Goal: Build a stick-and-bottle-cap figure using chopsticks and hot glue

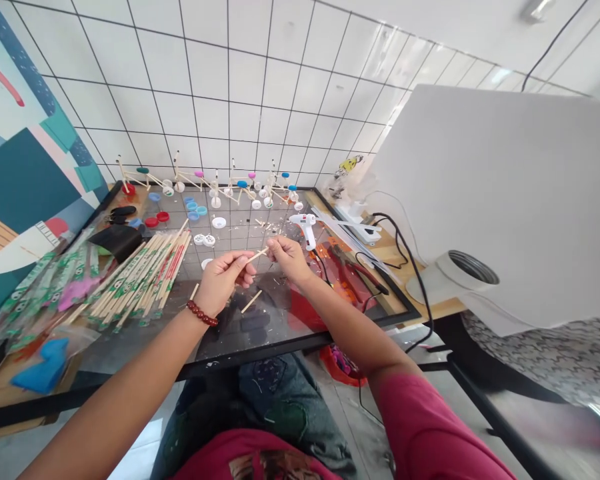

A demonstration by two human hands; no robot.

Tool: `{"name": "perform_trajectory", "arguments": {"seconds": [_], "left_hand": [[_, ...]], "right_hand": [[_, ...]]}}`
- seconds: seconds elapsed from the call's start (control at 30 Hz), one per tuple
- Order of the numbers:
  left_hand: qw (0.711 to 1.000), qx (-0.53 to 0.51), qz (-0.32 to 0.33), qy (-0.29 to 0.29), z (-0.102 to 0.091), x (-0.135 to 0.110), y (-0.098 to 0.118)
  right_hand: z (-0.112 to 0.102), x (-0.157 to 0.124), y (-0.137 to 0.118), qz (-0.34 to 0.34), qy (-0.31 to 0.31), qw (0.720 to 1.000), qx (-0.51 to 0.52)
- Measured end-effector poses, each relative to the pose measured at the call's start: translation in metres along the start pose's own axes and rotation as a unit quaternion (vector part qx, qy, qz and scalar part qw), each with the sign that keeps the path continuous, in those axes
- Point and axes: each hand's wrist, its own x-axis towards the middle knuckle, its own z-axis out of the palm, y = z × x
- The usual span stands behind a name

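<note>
Over the middle of the glass table, my left hand point(225, 275) pinches a short wooden stick point(258, 255) between thumb and fingers. My right hand point(286, 257) closes its fingertips on the far end of the same stick. Below my hands, another short stick piece point(251, 302) lies on the glass. A white glue gun point(305, 228) stands just beyond my right hand. To the left of my left hand lies a pile of wrapped chopsticks point(137, 277). White bottle caps point(205, 240) sit beyond my left wrist.
Little stick-and-cap models point(240, 187) line the table's far edge. Blue caps point(194, 209) and red caps point(157, 219) lie at the back left. Red-handled pliers point(357, 270), a power strip point(357, 223) and a black cable point(425, 293) are at the right. A white pipe point(443, 280) lies farther right.
</note>
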Motion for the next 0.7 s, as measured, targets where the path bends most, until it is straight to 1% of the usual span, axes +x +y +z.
{"name": "perform_trajectory", "arguments": {"seconds": [0.2, 0.3, 0.37, 0.47, 0.53, 0.6, 0.63, 0.67, 0.7], "left_hand": [[0.998, -0.011, 0.029, 0.063, -0.007, 0.011, 0.006], [0.995, -0.007, 0.041, 0.088, -0.011, 0.015, 0.008], [0.994, 0.007, 0.041, 0.098, -0.012, 0.016, 0.008], [0.992, 0.039, 0.040, 0.115, -0.016, 0.019, 0.010], [0.988, 0.057, 0.054, 0.134, -0.022, 0.021, 0.018], [0.978, 0.060, 0.096, 0.175, -0.033, 0.021, 0.031], [0.970, 0.078, 0.115, 0.198, -0.040, 0.019, 0.039], [0.960, 0.112, 0.128, 0.222, -0.048, 0.015, 0.048], [0.948, 0.169, 0.129, 0.238, -0.056, 0.010, 0.056]], "right_hand": [[0.009, 0.002, 0.002, -0.048, 0.024, 0.999, 0.007], [0.011, 0.001, 0.003, -0.054, 0.026, 0.998, 0.006], [0.010, 0.000, 0.004, -0.052, 0.018, 0.998, 0.006], [0.005, 0.000, 0.008, -0.050, -0.011, 0.999, 0.009], [-0.003, 0.000, 0.008, -0.050, -0.014, 0.999, 0.015], [-0.012, 0.002, 0.006, -0.056, -0.011, 0.998, 0.022], [-0.017, 0.002, 0.004, -0.063, -0.022, 0.998, 0.023], [-0.021, 0.003, 0.001, -0.071, -0.045, 0.996, 0.022], [-0.024, 0.003, -0.001, -0.079, -0.074, 0.994, 0.020]]}}
